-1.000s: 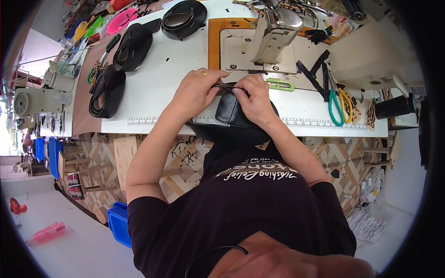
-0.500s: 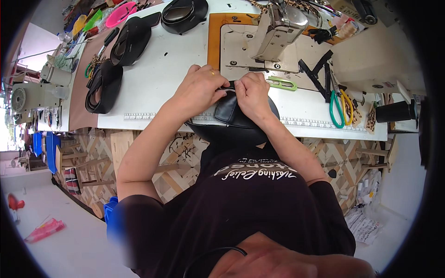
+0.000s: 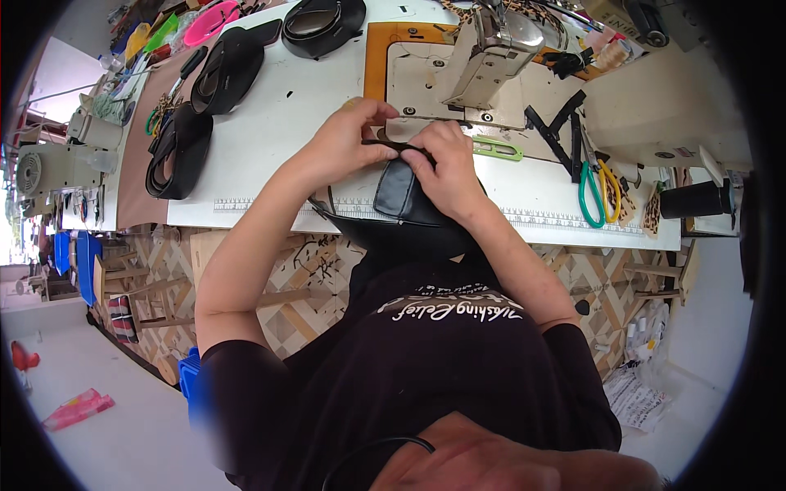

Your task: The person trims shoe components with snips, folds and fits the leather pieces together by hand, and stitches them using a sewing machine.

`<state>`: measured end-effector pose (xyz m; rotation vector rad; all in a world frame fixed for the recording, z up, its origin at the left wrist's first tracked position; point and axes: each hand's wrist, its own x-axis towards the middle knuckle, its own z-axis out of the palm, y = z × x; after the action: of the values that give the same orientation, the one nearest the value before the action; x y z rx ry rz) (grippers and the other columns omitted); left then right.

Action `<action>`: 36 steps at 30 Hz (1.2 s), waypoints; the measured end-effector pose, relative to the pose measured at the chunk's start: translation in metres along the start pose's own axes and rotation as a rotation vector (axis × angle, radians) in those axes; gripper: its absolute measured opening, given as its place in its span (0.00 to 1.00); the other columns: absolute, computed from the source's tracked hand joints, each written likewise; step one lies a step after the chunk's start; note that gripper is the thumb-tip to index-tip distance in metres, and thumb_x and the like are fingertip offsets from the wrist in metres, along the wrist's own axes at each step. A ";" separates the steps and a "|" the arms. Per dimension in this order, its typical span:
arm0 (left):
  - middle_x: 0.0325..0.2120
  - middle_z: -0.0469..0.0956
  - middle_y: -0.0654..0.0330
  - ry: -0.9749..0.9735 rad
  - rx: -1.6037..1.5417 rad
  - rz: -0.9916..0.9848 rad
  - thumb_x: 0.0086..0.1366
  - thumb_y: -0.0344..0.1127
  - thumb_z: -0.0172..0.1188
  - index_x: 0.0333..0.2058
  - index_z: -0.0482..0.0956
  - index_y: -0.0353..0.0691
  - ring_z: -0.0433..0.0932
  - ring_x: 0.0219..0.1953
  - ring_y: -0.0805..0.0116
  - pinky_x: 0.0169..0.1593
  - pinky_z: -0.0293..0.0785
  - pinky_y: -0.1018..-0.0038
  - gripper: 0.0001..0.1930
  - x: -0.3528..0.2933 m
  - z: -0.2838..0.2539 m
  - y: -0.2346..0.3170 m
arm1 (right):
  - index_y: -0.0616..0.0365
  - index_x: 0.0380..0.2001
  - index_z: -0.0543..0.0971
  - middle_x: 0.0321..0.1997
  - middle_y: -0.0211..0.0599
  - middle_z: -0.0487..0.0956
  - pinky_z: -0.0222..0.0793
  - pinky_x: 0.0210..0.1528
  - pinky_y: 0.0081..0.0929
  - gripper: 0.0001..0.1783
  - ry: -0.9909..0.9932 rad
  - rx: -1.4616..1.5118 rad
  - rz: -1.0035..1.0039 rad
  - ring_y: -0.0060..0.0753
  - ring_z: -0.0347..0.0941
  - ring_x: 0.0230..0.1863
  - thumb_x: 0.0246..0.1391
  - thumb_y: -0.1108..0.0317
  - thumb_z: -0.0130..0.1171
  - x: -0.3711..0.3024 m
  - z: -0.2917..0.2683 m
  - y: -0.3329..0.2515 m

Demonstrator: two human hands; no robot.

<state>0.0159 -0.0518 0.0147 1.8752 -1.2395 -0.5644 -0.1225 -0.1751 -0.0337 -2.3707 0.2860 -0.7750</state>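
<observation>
A black leather-like piece, apparently part of a bag, lies across the table's front edge and hangs down against my shirt. My left hand has its thumb against the far edge of this piece, with the fingers arched above and the edge between them. Close beside it, my right hand pinches the same edge, thumb in front and fingers curled behind. Just past my hands stands the sewing machine head; its needle area is hard to make out. A flat green tool lies right of my right hand.
Several curved black pieces lie at the left and far left. To the right are black strips and scissors with green and yellow handles. A ruler scale runs along the white table's front edge.
My left hand has shifted slightly left, its fingers lifting and spreading away from the thumb. The black piece's left side has opened outward. My right hand stays on the edge, its thumb now more visible.
</observation>
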 end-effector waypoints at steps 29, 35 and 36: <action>0.29 0.78 0.59 -0.070 0.407 0.137 0.49 0.30 0.62 0.30 0.78 0.40 0.74 0.39 0.60 0.49 0.64 0.66 0.07 0.001 0.020 0.001 | 0.58 0.19 0.78 0.30 0.40 0.77 0.59 0.42 0.45 0.14 -0.251 -0.104 0.228 0.44 0.66 0.44 0.50 0.63 0.49 0.008 0.002 0.012; 0.30 0.79 0.58 -0.078 0.385 0.009 0.50 0.32 0.59 0.30 0.79 0.40 0.75 0.38 0.58 0.48 0.66 0.65 0.07 0.001 0.020 0.009 | 0.56 0.31 0.77 0.33 0.38 0.73 0.58 0.41 0.42 0.10 -0.036 -0.385 0.071 0.41 0.65 0.41 0.46 0.63 0.58 0.000 -0.003 -0.003; 0.30 0.79 0.58 -0.086 0.378 -0.015 0.51 0.32 0.58 0.30 0.79 0.40 0.75 0.39 0.58 0.48 0.66 0.65 0.07 0.001 0.020 0.010 | 0.56 0.31 0.77 0.33 0.38 0.73 0.58 0.41 0.42 0.10 -0.037 -0.388 0.068 0.41 0.65 0.41 0.46 0.63 0.58 -0.001 -0.008 -0.005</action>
<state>-0.0032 -0.0618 0.0111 2.1910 -1.4686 -0.4445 -0.1284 -0.1743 -0.0259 -2.7162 0.5406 -0.6916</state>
